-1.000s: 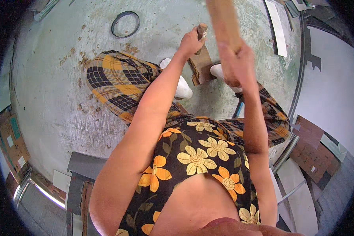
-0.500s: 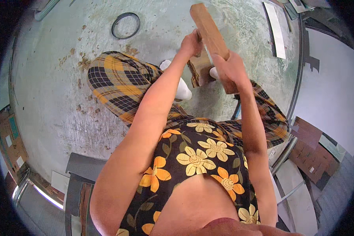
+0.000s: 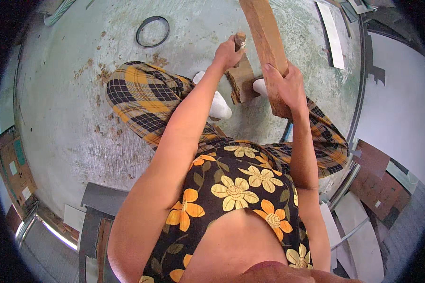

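Note:
My left hand (image 3: 227,54) is closed round a chisel, gripping it by its round wooden handle (image 3: 241,37); the blade end is hidden behind my fingers. Beneath it a brown wooden block (image 3: 243,82) lies on the floor between my white-covered feet, with a rough, chipped edge on its left. My right hand (image 3: 288,85) grips a long, thick wooden bar (image 3: 264,40) near its lower end. The bar slants up and away, its far end cut off by the picture's upper edge. It is apart from the chisel handle.
Wood chips (image 3: 104,75) are scattered over the grey floor to the left. A thin black ring (image 3: 138,35) lies beyond my left knee. A white strip (image 3: 331,40) lies at the far right, and flat boards (image 3: 370,179) lean at the right side.
My right hand has raised the wooden bar and shifted it right, away from the chisel. The top of the chisel handle now shows. My left hand has barely moved.

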A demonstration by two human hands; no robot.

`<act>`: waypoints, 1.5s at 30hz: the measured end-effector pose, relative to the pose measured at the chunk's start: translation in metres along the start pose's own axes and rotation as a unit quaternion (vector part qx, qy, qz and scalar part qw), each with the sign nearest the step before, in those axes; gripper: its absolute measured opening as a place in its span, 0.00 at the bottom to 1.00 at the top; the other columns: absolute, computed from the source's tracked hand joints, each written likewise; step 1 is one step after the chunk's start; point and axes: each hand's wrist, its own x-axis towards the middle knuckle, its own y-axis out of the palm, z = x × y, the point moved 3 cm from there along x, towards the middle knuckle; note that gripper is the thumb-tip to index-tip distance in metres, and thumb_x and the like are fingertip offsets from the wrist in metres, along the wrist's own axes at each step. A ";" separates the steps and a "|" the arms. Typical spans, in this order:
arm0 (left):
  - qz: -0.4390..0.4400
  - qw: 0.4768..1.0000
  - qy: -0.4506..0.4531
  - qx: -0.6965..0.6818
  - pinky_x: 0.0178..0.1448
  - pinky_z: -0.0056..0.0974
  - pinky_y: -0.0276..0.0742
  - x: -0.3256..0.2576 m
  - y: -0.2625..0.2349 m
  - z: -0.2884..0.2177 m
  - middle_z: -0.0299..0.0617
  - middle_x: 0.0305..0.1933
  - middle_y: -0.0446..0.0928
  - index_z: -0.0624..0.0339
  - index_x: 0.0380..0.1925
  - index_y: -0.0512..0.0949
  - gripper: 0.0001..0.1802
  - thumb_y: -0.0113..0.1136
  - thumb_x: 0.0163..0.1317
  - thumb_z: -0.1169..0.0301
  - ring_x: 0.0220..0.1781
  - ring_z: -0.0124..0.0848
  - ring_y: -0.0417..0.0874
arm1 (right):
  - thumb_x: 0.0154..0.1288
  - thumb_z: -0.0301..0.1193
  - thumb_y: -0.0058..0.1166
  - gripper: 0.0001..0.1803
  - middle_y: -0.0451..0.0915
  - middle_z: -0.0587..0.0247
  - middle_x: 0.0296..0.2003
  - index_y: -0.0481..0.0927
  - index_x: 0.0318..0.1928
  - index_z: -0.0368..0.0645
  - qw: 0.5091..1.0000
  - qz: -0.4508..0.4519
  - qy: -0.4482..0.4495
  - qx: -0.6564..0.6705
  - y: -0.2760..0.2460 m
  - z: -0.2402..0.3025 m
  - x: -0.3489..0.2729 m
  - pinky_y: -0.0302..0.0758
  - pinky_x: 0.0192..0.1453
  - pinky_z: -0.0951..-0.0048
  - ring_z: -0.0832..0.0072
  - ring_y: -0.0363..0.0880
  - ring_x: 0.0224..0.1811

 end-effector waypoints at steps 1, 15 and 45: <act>0.004 1.000 -0.012 -0.010 0.54 0.46 0.75 -0.002 0.001 0.000 0.56 0.47 0.80 0.61 0.56 0.70 0.31 0.65 0.53 0.61 0.50 0.51 0.81 | 0.58 0.41 0.60 0.24 0.83 0.51 0.29 0.79 0.44 0.31 1.000 -0.009 -0.001 -0.007 -0.002 -0.003 0.000 0.77 0.37 0.68 0.71 0.82 0.30; -0.051 0.999 -0.003 -0.015 0.52 0.52 0.75 0.007 0.009 0.017 0.60 0.41 0.80 0.64 0.48 0.71 0.26 0.66 0.53 0.61 0.47 0.57 0.80 | 0.57 0.41 0.63 0.25 0.83 0.51 0.30 0.79 0.45 0.31 0.992 -0.058 -0.097 0.054 -0.008 0.042 0.013 0.77 0.36 0.68 0.73 0.82 0.30; -0.044 0.999 0.012 0.006 0.51 0.52 0.76 0.003 -0.002 0.008 0.60 0.41 0.80 0.63 0.50 0.68 0.27 0.63 0.55 0.59 0.46 0.57 0.80 | 0.59 0.43 0.59 0.26 0.83 0.47 0.31 0.78 0.45 0.29 0.999 0.024 0.013 0.031 0.012 -0.012 0.003 0.77 0.40 0.65 0.68 0.82 0.33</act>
